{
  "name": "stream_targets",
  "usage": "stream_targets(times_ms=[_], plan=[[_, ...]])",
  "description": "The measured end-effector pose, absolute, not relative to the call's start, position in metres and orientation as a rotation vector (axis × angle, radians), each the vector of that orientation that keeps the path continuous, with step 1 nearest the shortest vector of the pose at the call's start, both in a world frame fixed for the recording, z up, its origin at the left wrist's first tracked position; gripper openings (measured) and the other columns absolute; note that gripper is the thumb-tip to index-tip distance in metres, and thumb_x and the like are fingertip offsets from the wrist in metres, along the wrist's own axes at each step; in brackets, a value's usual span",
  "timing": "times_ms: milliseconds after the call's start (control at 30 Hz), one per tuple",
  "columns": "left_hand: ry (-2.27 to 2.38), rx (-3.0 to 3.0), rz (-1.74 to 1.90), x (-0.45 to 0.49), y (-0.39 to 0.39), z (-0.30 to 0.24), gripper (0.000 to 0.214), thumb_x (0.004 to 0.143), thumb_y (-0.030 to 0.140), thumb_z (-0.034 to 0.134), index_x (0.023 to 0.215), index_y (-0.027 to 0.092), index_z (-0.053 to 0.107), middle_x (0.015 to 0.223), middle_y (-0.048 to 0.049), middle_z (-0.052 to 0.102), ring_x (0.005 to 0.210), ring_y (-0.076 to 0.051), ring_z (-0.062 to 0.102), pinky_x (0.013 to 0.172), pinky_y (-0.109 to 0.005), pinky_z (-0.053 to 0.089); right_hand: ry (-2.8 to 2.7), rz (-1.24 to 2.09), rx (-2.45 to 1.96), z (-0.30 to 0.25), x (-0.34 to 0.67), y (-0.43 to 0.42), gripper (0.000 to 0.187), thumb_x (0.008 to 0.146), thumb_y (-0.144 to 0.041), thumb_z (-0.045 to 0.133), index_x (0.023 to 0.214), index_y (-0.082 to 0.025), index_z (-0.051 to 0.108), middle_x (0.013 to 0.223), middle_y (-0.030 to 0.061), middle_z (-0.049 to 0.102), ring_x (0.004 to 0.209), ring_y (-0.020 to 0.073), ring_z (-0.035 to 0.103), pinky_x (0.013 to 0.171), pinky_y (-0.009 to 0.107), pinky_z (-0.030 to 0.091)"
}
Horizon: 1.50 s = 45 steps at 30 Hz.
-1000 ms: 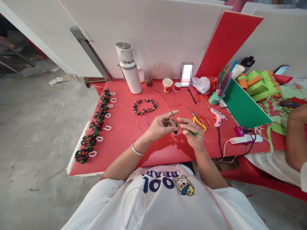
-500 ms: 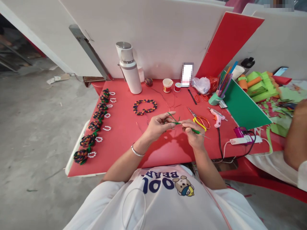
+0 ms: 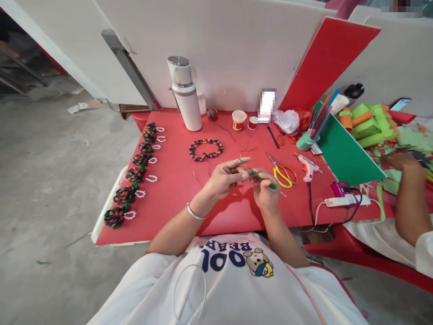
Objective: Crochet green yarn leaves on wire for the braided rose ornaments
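Note:
My left hand [image 3: 223, 179] pinches a small piece of green yarn [image 3: 252, 174], with a strand running up over the raised index finger. Close beside it, my right hand [image 3: 266, 192] is closed around a crochet hook with a green handle [image 3: 272, 185]; its thin metal end pokes out to the lower right. The hook's tip meets the yarn between the two hands, but the stitch is too small to make out. Behind my hands lies a curved braided strip of multicoloured yarn [image 3: 216, 153]. A ball of dark multicoloured yarn [image 3: 212, 114] rests farther back.
Several yarn flowers with bead loops [image 3: 134, 174] line the table's left edge. A white thermos [image 3: 188, 106], paper cup [image 3: 238, 121] and thread spool [image 3: 252, 123] stand behind. Scissors [image 3: 280, 174], a pink glue gun [image 3: 308, 167] and a power strip [image 3: 347, 199] lie right. A co-worker's arm [image 3: 410, 198] reaches in there.
My right hand has turned and drawn slightly left, so the hook's rear end shows less. The left hand keeps its pinch. The co-worker's hand has come into view at right.

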<state>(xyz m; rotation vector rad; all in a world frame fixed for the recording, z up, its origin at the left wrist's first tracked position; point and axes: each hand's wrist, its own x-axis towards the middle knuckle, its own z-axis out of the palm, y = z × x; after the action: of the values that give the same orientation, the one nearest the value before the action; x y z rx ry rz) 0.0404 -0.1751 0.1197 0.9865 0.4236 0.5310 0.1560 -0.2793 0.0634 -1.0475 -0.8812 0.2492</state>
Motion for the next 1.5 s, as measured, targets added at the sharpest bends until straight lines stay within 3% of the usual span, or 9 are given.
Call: stream_targets(times_ms=[67,133,367,533,767,1067,1267,1400,1500], plan=[[0.434,1.001,0.501,0.036,-0.171,0.123,0.058,0.06,0.023,0.091,0.116,0.014,0.077,0.066,-0.0007,0.07,0.055,-0.008,0.057,0.047,-0.019,0.03,-0.838,0.507,-0.967,0.066,0.168,-0.276,0.038,0.084,-0.068,0.069,0.088,-0.03,0.073,0.094,0.0017,0.077,0.073,0.0172,0.069,0.065,0.034,0.058],[0.447,1.041,0.484,0.033,-0.167,0.125,0.055,0.06,0.022,0.09,0.113,0.013,0.078,0.067,-0.002,0.071,0.054,-0.008,0.057,0.046,-0.019,0.028,-0.902,0.648,-0.94,0.073,0.184,-0.276,0.036,0.08,-0.064,0.076,0.085,-0.029,0.075,0.086,0.0017,0.077,0.077,0.0184,0.07,0.073,0.037,0.059],[0.465,1.195,0.466,0.032,-0.164,0.129,0.054,0.064,0.019,0.085,0.115,0.008,0.076,0.072,-0.006,0.074,0.059,-0.012,0.062,0.052,-0.022,0.038,-1.23,0.843,-0.97,0.096,0.23,-0.28,0.028,0.089,-0.053,0.072,0.089,-0.026,0.079,0.092,0.0063,0.081,0.092,0.0255,0.076,0.089,0.048,0.059],[0.428,1.218,0.465,0.034,-0.164,0.128,0.048,0.065,0.018,0.084,0.111,0.009,0.077,0.072,-0.0043,0.073,0.059,-0.011,0.061,0.056,-0.023,0.045,-1.285,0.888,-0.991,0.101,0.237,-0.284,0.028,0.092,-0.051,0.069,0.09,-0.024,0.076,0.097,0.0078,0.082,0.098,0.0272,0.077,0.092,0.05,0.06],[0.468,1.22,0.488,0.036,-0.165,0.128,0.049,0.062,0.016,0.084,0.11,0.009,0.076,0.074,-0.0034,0.073,0.065,-0.012,0.064,0.06,-0.023,0.052,-1.238,0.887,-1.035,0.098,0.238,-0.287,0.031,0.093,-0.051,0.067,0.087,-0.021,0.074,0.098,0.0091,0.082,0.085,0.0243,0.079,0.083,0.046,0.064],[0.472,1.246,0.495,0.038,-0.167,0.128,0.051,0.061,0.013,0.082,0.112,0.007,0.075,0.075,-0.0042,0.072,0.068,-0.013,0.065,0.062,-0.024,0.053,-1.208,0.95,-0.971,0.098,0.239,-0.29,0.026,0.095,-0.045,0.066,0.089,-0.021,0.074,0.105,0.0091,0.081,0.082,0.0221,0.079,0.085,0.046,0.064],[0.507,1.329,0.551,0.038,-0.166,0.125,0.049,0.064,0.015,0.08,0.112,0.008,0.076,0.075,-0.0045,0.074,0.067,-0.014,0.065,0.063,-0.025,0.052,-1.336,0.82,-1.113,0.109,0.235,-0.297,0.025,0.099,-0.041,0.06,0.091,-0.022,0.075,0.109,0.0074,0.08,0.091,0.0217,0.078,0.09,0.043,0.063],[0.565,1.476,0.683,0.04,-0.168,0.124,0.04,0.068,0.016,0.077,0.108,0.012,0.078,0.074,-0.003,0.075,0.065,-0.014,0.066,0.064,-0.026,0.052,-1.586,0.454,-1.299,0.122,0.218,-0.302,0.02,0.101,-0.031,0.057,0.099,-0.026,0.076,0.111,0.005,0.079,0.107,0.0216,0.075,0.098,0.039,0.06],[0.585,1.534,0.769,0.042,-0.172,0.123,0.035,0.07,0.015,0.075,0.104,0.015,0.079,0.074,-0.0018,0.076,0.066,-0.015,0.069,0.065,-0.027,0.053,-1.715,0.11,-1.388,0.124,0.201,-0.303,0.017,0.099,-0.025,0.059,0.107,-0.027,0.075,0.111,0.0059,0.079,0.106,0.022,0.074,0.099,0.04,0.06]])
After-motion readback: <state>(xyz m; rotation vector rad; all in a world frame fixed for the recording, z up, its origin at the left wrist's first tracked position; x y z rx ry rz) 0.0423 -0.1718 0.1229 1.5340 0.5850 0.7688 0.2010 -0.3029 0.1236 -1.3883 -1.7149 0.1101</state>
